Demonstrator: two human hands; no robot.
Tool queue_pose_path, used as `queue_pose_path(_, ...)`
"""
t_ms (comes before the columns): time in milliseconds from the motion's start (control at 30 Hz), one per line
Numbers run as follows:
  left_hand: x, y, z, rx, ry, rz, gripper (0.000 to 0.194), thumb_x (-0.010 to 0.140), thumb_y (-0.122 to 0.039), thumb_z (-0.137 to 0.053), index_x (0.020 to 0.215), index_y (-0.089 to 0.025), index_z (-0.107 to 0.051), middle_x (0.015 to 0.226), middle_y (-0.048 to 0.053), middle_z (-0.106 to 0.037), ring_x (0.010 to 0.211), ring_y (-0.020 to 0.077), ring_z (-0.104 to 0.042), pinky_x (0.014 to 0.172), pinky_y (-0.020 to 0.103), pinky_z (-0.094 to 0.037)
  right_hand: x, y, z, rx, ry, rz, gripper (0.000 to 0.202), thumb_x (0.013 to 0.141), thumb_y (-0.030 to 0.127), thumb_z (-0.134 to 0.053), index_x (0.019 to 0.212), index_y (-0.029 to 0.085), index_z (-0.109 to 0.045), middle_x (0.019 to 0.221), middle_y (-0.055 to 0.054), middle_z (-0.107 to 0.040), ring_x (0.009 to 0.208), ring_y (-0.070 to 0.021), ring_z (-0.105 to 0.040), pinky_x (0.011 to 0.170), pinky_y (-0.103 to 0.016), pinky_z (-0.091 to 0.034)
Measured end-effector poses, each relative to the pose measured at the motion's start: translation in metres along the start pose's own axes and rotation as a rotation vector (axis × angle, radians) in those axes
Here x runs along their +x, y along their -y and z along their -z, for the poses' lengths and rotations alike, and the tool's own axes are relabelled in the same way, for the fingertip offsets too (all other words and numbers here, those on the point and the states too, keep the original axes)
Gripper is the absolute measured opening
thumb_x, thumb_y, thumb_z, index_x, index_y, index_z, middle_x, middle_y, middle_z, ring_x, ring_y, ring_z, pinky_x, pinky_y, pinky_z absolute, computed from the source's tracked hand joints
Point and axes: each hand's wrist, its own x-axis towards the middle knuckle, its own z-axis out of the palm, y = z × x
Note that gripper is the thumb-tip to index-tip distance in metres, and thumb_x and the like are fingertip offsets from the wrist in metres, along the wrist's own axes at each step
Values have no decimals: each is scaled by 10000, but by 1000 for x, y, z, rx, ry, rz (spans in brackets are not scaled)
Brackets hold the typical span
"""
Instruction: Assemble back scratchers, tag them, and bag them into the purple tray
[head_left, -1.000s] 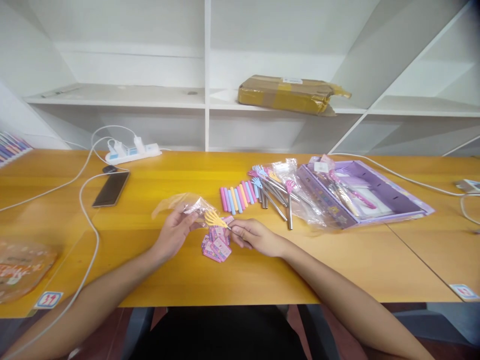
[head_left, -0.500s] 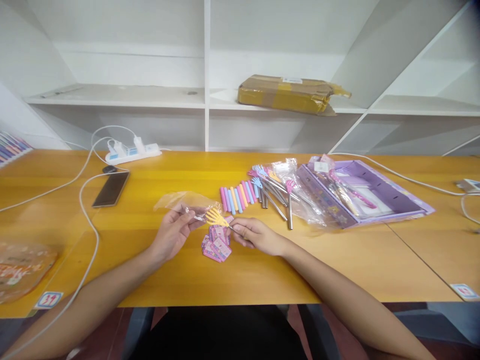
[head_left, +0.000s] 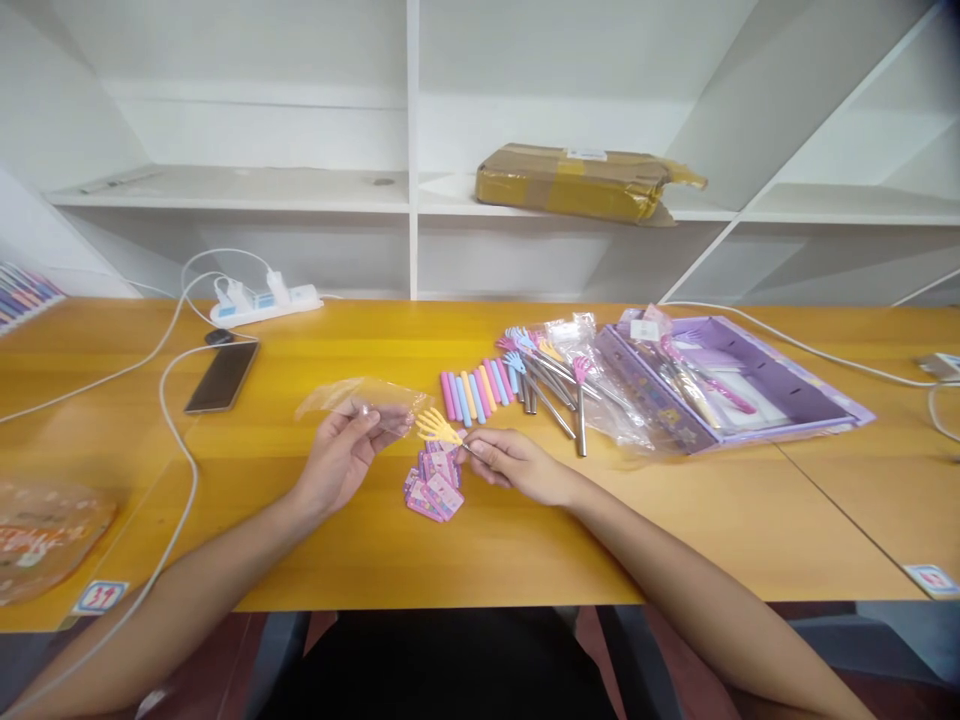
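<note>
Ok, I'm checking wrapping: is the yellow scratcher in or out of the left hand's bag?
Out: the scratcher's head shows uncovered beside the bag.

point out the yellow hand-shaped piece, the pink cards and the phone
Yellow hand-shaped piece (head_left: 442, 430), head view: on its palm.
Pink cards (head_left: 442, 492), head view: on a card atop the pile.
Phone (head_left: 223, 377), head view: middle of its dark screen.

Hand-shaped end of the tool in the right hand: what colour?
The hand-shaped end is yellow; head view shows it.
</note>
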Motion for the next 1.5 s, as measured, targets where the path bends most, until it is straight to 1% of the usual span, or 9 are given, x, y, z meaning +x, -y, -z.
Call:
queue_pose_path(200, -1, -3, -3, 40, 37, -30, 242, 849, -208, -815, 793, -189, -580, 986, 40, -810, 999, 211, -774, 985, 393, -590, 2, -6, -2, 141, -51, 20, 379, 1028, 546, -565, 1140, 188, -613, 677, 73, -441, 517, -67, -356, 489, -224, -280)
queue_pose_path(333, -3, 0, -1, 149, 223, -56, 276, 875, -232, -795, 782, -199, -537, 1001, 41, -802, 1059, 247, -759, 1017, 455, -566, 5, -10, -3, 266, -107, 53, 588, 884, 480, -788, 1349, 253, -508, 754, 86, -436, 491, -50, -328, 431, -216, -244)
queue_pose_path(500, -6, 13, 4, 280, 374, 40, 290, 846, -281, -827, 804, -211, -548, 966, 41, -779, 990, 253, -759, 903, 419, -591, 6, -8, -8, 194, -80, -3, 403, 903, 524, -751, 1074, 178, -633, 635, 96, -431, 463, -45, -317, 443, -219, -236)
queue_pose_path(733, -4, 4, 0, 159, 245, 18, 401, 849, -274, -832, 1226, -297, -696, 1194, 41, -734, 667, 79, -578, 631, 238, -492, 2, 2, -8, 17, -154, -37, 394, 928, 559, -703, 923, 167, -660, 540, 66, -545, 478, -76, -462, 540, -232, -348)
queue_pose_path(867, 6, -10, 9, 39, 164, -30, 103, 871, -231, -807, 962, -275, -792, 1255, 24, -722, 503, -1, -356, 527, 204, -387, 6, 0, 0, -49, -384, 1, 367, 920, 550, -709, 911, 185, -667, 594, 22, -643, 550, -114, -554, 600, -257, -436)
queue_pose_path(1000, 13, -18, 15, -36, 189, -56, 166, 756, -296, -915, 873, -274, -799, 1356, 35, -687, 699, 61, -570, 702, 243, -515, 10, -7, 8, -39, -559, 136, 358, 910, 557, -718, 943, 200, -701, 899, -65, -776, 830, -185, -683, 827, -341, -540)
queue_pose_path(1100, 15, -15, 15, -68, 222, -28, 516, 674, -432, -964, 1140, -315, -774, 1498, 58, -597, 913, 122, -655, 841, 267, -558, 9, -11, 9, -77, -611, 149, 380, 920, 554, -701, 1070, 206, -736, 975, -74, -766, 834, -194, -654, 810, -347, -538)
queue_pose_path(1267, 8, -2, 8, -31, 317, 124, 829, 647, -524, -959, 1379, -268, -665, 1549, 137, -549, 1082, 200, -682, 972, 330, -570, 2, -8, 0, -340, -507, 133, 388, 1020, 490, -555, 1199, 202, -742, 828, -36, -688, 714, -174, -558, 689, -312, -481)
queue_pose_path(1500, -3, 19, 0, 278, 251, 73, 273, 866, -367, -818, 1085, -207, -793, 1140, 109, -772, 1001, 255, -741, 892, 404, -637, -3, 0, -6, -528, -200, 303, 306, 1071, 398, -476, 1209, 202, -666, 1078, -109, -708, 954, -222, -640, 882, -351, -499)
